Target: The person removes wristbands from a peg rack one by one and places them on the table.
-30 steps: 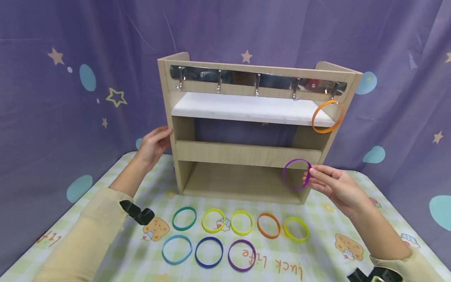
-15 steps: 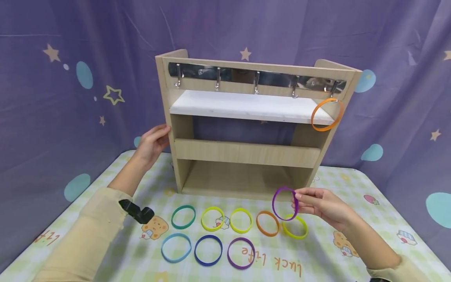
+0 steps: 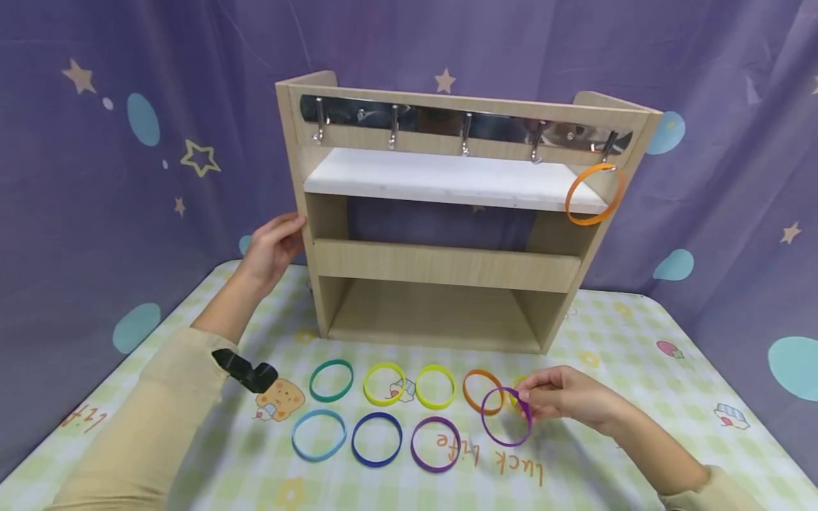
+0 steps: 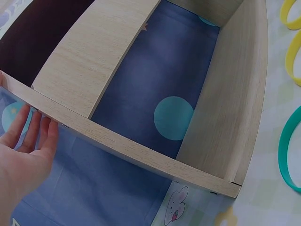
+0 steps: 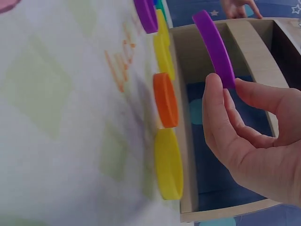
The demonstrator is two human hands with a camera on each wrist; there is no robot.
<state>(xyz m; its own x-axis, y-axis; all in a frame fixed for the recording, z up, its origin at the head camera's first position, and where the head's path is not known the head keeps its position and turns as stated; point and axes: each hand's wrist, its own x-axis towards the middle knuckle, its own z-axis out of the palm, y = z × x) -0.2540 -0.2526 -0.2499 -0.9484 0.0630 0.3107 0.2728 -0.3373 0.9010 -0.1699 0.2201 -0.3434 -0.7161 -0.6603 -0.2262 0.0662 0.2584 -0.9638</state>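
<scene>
My right hand (image 3: 569, 397) pinches a purple silicone wristband (image 3: 526, 411) between thumb and fingertips, holding it over the front of the table. In the head view the band overlaps an orange wristband (image 3: 469, 401). The hand partly covers a yellow wristband (image 3: 516, 383), which shows fully in the right wrist view. My left hand (image 3: 271, 248) rests its fairly straight fingers against the outer left side of a wooden shelf unit (image 3: 447, 264). In the left wrist view its fingertips (image 4: 51, 123) touch the side panel. Another orange wristband (image 3: 586, 221) hangs from the rightmost hook.
Along the shelf's top runs a metal rail with several hooks (image 3: 393, 131). On the checked tablecloth (image 3: 358, 490) lie green (image 3: 332, 399), light blue (image 3: 319, 458), dark blue (image 3: 377, 464) and purple (image 3: 436, 468) wristbands, plus two more yellow ones. A purple curtain (image 3: 192, 71) hangs behind.
My right hand has lowered the purple wristband from in front of the shelf's lower right to over the front of the table. My left hand stays at the shelf's side.
</scene>
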